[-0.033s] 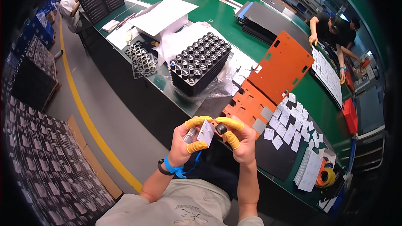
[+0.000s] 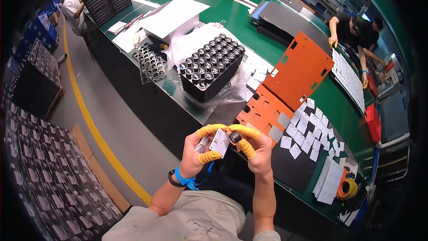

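Observation:
Yellow finger cots cover the fingertips and thumbs of both hands. Between thumb and fingers, my left hand (image 2: 194, 151) grips a small white circuit board (image 2: 220, 143) by its edges, tilted upright. A silvery piece (image 2: 202, 143) shows behind the board near that palm; its kind is unclear. Beside the board, my right hand (image 2: 258, 151) pinches a short black cylinder (image 2: 235, 137), which looks like a lens. Board and cylinder are very close together; whether they touch cannot be told. A blue strap (image 2: 185, 179) circles my left wrist.
Ahead stands a stack of black trays (image 2: 209, 64) full of round black lenses. An orange hinged fixture (image 2: 296, 73) lies open at the right, with loose white boards (image 2: 307, 129) beside it. A partly emptied tray (image 2: 150, 64) lies left. Co-workers sit further off.

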`<state>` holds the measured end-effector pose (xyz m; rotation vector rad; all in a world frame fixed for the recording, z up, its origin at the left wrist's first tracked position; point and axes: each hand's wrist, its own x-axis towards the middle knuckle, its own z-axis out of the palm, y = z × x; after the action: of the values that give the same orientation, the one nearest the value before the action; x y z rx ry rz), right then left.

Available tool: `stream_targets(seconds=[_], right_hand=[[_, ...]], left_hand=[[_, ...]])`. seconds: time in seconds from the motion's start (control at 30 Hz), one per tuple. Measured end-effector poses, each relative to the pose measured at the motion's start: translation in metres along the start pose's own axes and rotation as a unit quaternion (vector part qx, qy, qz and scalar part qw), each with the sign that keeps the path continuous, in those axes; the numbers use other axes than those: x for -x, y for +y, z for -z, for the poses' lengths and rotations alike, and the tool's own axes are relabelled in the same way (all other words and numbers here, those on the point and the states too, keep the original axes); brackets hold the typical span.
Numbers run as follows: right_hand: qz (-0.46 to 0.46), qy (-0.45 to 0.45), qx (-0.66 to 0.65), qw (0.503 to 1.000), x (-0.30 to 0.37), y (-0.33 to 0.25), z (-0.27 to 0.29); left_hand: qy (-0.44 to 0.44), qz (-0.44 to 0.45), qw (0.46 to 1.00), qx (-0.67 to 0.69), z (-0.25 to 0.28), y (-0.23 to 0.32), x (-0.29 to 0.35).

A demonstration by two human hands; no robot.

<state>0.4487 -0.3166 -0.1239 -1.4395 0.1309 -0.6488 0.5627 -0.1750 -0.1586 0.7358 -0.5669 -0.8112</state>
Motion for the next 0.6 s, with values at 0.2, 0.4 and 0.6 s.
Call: stream_targets(seconds=[0.2,0.4,0.6], right_hand=[[0.053,-0.006,0.081,0.995,0.005,-0.003,0.017],[0.059,0.009,0.156,0.986,0.012,-0.017,0.027],[0.075,0.006,0.17,0.983,0.016,-0.019,0.034]], left_hand=[[0.009,-0.019,0.999,-0.043,-0.021,-0.008,-0.004],[0.034,-0.034,0.994,-0.101,-0.039,-0.017,-0.002],[0.069,-0.052,0.988,-0.126,-0.049,-0.029,0.003]])
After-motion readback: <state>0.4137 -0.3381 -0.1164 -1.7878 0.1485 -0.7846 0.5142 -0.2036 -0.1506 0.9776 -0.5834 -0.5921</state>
